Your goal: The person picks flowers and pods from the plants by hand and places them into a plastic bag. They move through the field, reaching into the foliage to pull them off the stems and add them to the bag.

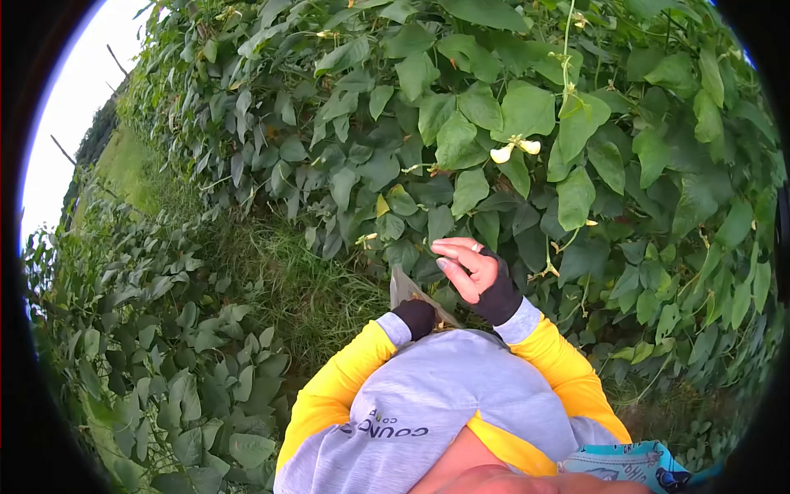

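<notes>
My right hand (471,270), in a black fingerless glove with a ring on one finger, is raised in front of my body near the leaves. Its fingers are extended and slightly bent, with the thumb apart, and nothing shows between them. My left hand (415,318), also in a black glove, is at the mouth of a greyish translucent bag (403,287) close to my belly. The fingers of that hand are hidden, so what they hold cannot be seen. Small yellowish bits show inside the bag beside the glove.
A dense wall of climbing leafy vines (527,111) rises ahead and to the right, with pale yellow flowers (501,154). Lower leafy plants (177,403) grow at the left. A grassy strip (276,263) runs between them. A turquoise patterned cloth (621,464) lies at the lower right.
</notes>
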`<move>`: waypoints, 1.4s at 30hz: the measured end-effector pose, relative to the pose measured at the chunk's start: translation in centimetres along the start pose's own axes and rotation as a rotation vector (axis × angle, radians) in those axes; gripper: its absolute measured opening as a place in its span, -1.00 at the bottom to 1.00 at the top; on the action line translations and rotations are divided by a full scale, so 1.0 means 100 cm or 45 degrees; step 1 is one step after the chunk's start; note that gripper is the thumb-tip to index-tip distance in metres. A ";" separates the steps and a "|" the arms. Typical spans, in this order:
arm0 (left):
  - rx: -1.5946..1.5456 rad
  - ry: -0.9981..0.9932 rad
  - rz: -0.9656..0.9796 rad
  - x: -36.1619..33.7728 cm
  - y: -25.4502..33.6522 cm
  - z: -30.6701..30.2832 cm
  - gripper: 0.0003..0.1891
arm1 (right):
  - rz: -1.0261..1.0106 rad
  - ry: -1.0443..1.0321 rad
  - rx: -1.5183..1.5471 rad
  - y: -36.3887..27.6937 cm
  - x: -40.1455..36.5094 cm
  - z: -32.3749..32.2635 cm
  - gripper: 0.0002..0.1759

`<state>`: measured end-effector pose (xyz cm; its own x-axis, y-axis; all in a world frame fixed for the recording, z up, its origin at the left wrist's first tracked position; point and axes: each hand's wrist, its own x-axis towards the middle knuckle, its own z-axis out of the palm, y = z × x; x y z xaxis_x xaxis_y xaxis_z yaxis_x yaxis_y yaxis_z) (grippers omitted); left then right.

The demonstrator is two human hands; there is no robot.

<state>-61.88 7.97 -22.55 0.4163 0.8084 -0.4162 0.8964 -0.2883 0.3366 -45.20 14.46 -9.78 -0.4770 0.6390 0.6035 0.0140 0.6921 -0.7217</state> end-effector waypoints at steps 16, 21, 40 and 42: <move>-2.111 1.197 0.432 0.062 -0.013 -0.191 -0.70 | 0.300 0.378 -0.100 -0.007 -0.014 0.051 -0.77; -2.128 1.162 0.365 0.060 -0.020 -0.189 -0.70 | 0.310 0.446 -0.110 0.006 -0.033 0.054 -0.77; -1.687 0.666 0.221 -0.006 -0.029 -0.118 -0.82 | 0.228 0.194 -0.102 -0.026 -0.030 -0.008 -0.70; -1.332 0.305 0.171 -0.002 -0.041 -0.072 -0.77 | 0.037 0.231 -0.238 -0.055 -0.015 -0.046 -0.69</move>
<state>-66.75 12.69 -17.73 0.3588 0.9150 -0.1845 0.2242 0.1074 0.9686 -40.51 11.25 -5.14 -0.3089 0.6976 0.6465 0.1957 0.7118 -0.6746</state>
